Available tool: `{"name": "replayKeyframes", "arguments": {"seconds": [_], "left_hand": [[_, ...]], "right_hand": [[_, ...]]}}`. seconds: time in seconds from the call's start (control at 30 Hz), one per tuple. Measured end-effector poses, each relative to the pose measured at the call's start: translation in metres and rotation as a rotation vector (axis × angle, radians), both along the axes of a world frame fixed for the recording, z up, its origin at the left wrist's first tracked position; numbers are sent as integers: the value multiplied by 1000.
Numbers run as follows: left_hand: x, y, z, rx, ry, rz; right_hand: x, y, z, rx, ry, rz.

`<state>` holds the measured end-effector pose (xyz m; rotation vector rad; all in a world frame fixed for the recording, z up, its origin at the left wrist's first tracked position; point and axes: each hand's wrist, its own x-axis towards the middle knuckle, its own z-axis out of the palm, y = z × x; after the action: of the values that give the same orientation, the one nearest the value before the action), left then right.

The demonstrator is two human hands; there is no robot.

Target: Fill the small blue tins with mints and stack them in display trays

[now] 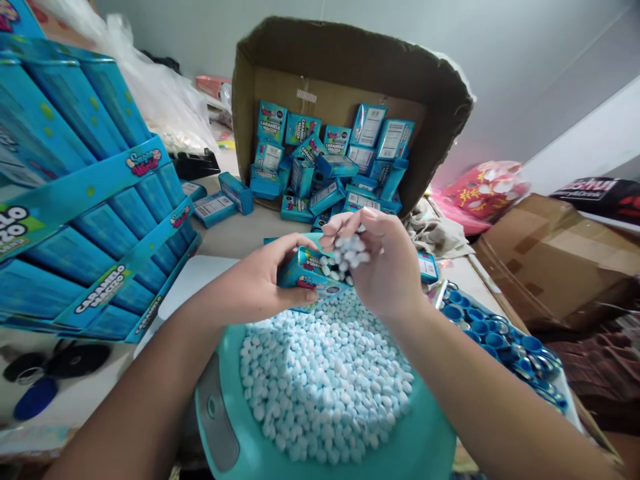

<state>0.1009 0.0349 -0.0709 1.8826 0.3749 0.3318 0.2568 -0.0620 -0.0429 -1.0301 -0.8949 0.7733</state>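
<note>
My left hand (260,283) grips a small blue candy box (313,275) above a teal bowl (410,447) heaped with pale blue candies (320,373). My right hand (385,260) is cupped round a handful of the same candies (347,257), held at the box's open end. Both hands hover just over the pile, touching each other through the box.
A tipped cardboard carton (350,67) at the back spills several small blue boxes (325,167) onto the table. A tall blue display stack (85,200) stands at the left. Blue rings (500,340) lie at the right beside brown cartons (555,260). Dark round lids (75,360) rest at the lower left.
</note>
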Motion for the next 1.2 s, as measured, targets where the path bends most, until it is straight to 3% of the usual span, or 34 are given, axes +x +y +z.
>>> {"name": "replayKeyframes", "arguments": {"seconds": [0.17, 0.3, 0.6, 0.8, 0.97, 1.03, 1.07, 1.13, 1.2], "left_hand": [[2, 4, -1, -141, -51, -54], [2, 4, 1, -204, -99, -66], [1, 5, 1, -94, -67, -60], [3, 0, 3, -312, -238, 79], [7, 0, 0, -332, -333, 192], [8, 2, -2, -297, -317, 236], [9, 3, -3, -284, -298, 256], [10, 4, -5, -267, -263, 289], [10, 5, -6, -265, -245, 309]], "right_hand": [[-1, -5, -3, 96, -261, 85], [0, -10, -3, 144, -424, 57], [-4, -10, -10, 177, -665, -136], [1, -5, -3, 246, -632, -259], [-5, -30, -3, 146, -250, -434], [-16, -51, -13, 148, -332, -343], [-22, -62, -19, 155, -513, -183], [-33, -80, -33, 231, -979, 274], [-40, -90, -47, 306, -1362, 591]]}}
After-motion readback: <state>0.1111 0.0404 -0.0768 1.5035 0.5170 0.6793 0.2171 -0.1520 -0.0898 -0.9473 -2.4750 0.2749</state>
